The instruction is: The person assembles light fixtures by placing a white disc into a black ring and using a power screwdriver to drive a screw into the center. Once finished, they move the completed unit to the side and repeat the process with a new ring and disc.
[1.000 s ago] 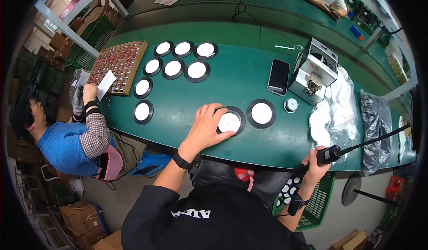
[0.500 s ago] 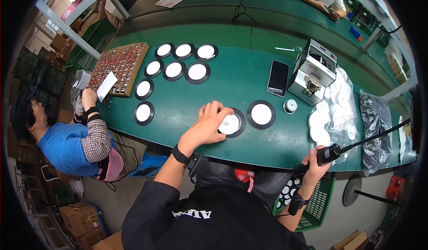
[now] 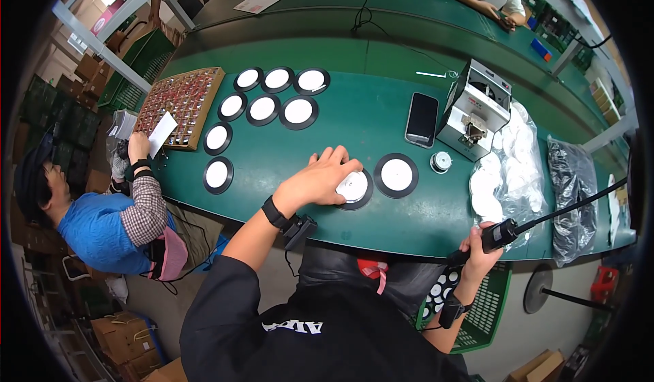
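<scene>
The left hand (image 3: 323,177), wearing a black wristband, curled its fingers and thumb around the left side of a silvery-white round part (image 3: 352,186), which looked seated on a white-centred black disc (image 3: 368,192); I took the grip as a way to steady the two. They lay at the middle of the near edge of a green worktop (image 3: 279,150), right in front of the body. The right hand (image 3: 481,249) was wrapped around a black corded tool (image 3: 500,235), held near the same edge farther right and clear of the disc, perhaps to keep it ready without blocking the view.

Just right of the gripped pair lay a second disc (image 3: 396,175), within easy reach. Beyond it stood a silvery cylinder (image 3: 441,162), then a dark phone (image 3: 422,119) and a boxy grey machine (image 3: 477,113). A clear bag of white discs (image 3: 487,188) sat toward the worktop's right end, seemingly a supply kept beside the tool hand.

Eight similar discs (image 3: 298,111) were spread apart toward the left end, probably so none overlapped. At the left edge, a co-worker in blue (image 3: 112,222) reached beside a partitioned tray of small parts (image 3: 180,106).
</scene>
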Tool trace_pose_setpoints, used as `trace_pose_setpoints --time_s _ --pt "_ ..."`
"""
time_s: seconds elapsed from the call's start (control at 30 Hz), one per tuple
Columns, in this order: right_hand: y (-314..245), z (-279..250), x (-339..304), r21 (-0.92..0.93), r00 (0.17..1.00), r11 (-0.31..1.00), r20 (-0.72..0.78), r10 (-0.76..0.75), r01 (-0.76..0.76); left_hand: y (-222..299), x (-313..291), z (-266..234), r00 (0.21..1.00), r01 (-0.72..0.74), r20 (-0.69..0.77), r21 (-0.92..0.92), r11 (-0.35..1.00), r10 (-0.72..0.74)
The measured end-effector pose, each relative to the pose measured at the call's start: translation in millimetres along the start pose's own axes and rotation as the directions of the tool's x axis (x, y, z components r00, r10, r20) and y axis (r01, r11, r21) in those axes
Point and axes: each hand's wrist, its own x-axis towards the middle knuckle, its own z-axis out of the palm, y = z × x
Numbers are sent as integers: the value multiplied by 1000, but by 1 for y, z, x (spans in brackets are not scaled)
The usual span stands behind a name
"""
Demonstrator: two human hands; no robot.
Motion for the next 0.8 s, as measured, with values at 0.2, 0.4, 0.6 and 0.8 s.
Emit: trace_pose_setpoints --time_s 0.2,0.4,0.6,0.8 --pt "-2 1 1 10 1000 1000 -6 2 -2 2 1 -2 1000 7 18 16 1000 -7" --pt "-1 2 1 3 1000 1000 -3 -4 4 9 2 -4 997 57 41 32 998 -59" --pt "-3 1 2 22 1000 1000 8 12 -13 21 5 -6 990 132 51 46 990 -134" --pt "-3 -2 4 -11 999 1000 -28 21 -22 33 -2 -10 998 -60 -20 -78 995 59"
